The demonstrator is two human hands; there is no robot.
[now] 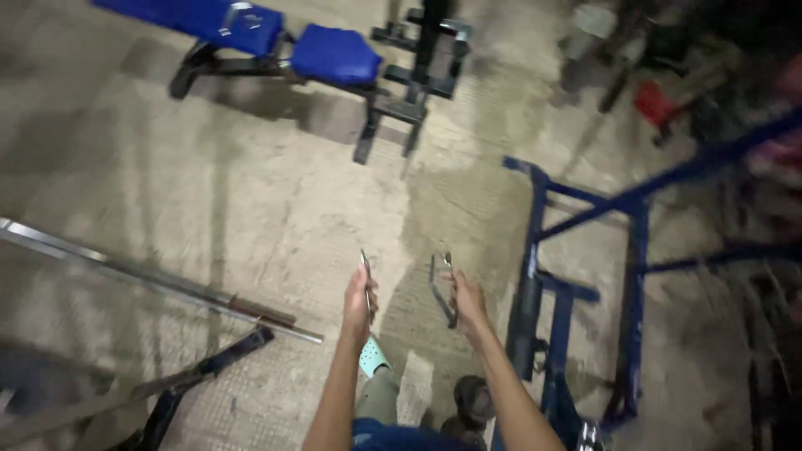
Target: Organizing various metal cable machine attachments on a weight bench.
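Metal tool: the left hand holds a thin, flat metal tool. It sticks up past the fingers.
Left fingers: closed around the low part of the thin tool.
Handle: the right hand holds a dark metal handle shaped like a bent loop. It hangs just left of the hand.
Right fingers: closed around the top end of the handle.
Where they are: both things are up in the air, over the grey concrete floor, between the two arms and near each other.
How they handle: both look hard and stiff, so they will not bend. The thin tool looks light. The handle looks a bit heavier. Smooth metal may slip, so a firm hold on the straight parts seems best.
Around: a blue bench stands far ahead. A blue metal frame stands to the right. A long silver bar lies on the left. A green shoe shows below.
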